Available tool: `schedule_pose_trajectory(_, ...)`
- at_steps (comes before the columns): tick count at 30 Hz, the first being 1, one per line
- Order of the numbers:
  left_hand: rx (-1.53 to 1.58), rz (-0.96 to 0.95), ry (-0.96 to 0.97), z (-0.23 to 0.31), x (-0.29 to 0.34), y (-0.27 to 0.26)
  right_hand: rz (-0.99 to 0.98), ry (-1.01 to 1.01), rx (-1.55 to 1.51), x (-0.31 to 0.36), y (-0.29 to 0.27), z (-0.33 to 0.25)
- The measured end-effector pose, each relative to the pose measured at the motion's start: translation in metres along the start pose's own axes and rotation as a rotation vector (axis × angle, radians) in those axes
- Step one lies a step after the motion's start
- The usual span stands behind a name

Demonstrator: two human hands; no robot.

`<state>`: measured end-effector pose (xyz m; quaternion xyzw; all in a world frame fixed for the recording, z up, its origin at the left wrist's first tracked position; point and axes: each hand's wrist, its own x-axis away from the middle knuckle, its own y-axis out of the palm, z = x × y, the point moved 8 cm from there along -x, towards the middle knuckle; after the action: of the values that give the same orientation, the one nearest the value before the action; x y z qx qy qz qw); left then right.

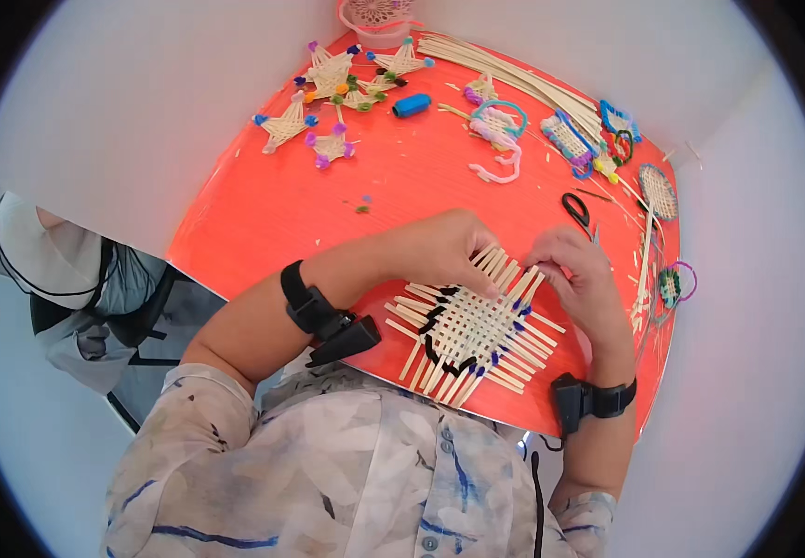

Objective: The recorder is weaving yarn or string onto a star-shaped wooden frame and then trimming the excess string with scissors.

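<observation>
A woven mat of pale flat strips lies near the front edge of the red table, its loose strip ends sticking out on all sides. Black fuzzy cord winds along its left and lower-left edge, and dark blue fuzzy cord along the right side. My left hand grips the mat's far edge, thumb on top of the weave. Beside the far right corner, my right hand is closed in a pinch at the strip ends. What lies between its fingertips is too small to make out.
Star ornaments, a blue thread spool and a bundle of pale strips lie at the back. Black-handled scissors rest beyond my right hand. Small woven pieces sit at the right. White walls border the table.
</observation>
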<state>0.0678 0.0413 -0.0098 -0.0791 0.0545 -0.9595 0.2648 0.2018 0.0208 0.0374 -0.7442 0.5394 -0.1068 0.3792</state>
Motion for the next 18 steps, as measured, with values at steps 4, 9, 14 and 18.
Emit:
schedule_pose_trajectory(4,-0.094,-0.023,0.009,0.006,0.003,0.006,-0.085,-0.04,0.029,-0.007,0.004,-0.01)
schedule_pose_trajectory(9,-0.199,0.0,0.004,0.01,0.0,0.014,-0.103,-0.06,0.023,-0.005,-0.001,-0.023)
schedule_pose_trajectory(14,-0.101,0.024,-0.011,0.005,0.001,0.01,-0.072,0.173,-0.213,-0.003,-0.007,-0.016)
schedule_pose_trajectory(18,-0.147,0.055,-0.016,0.002,0.0,0.007,0.077,0.119,-0.159,-0.002,-0.014,-0.029)
